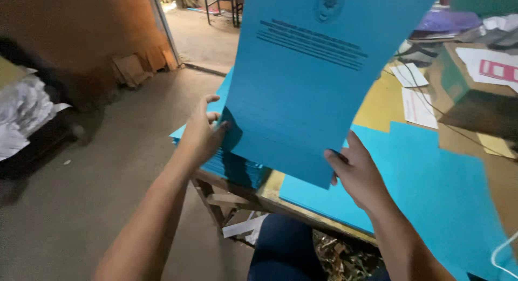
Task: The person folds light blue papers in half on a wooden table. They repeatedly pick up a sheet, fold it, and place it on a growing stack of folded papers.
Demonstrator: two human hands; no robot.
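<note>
A large blue printed sheet is held up in front of me, tilted, with dark lines of text and a round emblem near its top. My left hand grips its lower left edge. My right hand pinches its lower right corner. Below the sheet, a stack of the same blue sheets rests on the corner of a wooden table. More blue sheets lie flat on the table to the right.
A cardboard box with a pink label sits at the back right, with white papers and a thin cable beside it. White crumpled paper piles at the left. An open doorway lies ahead.
</note>
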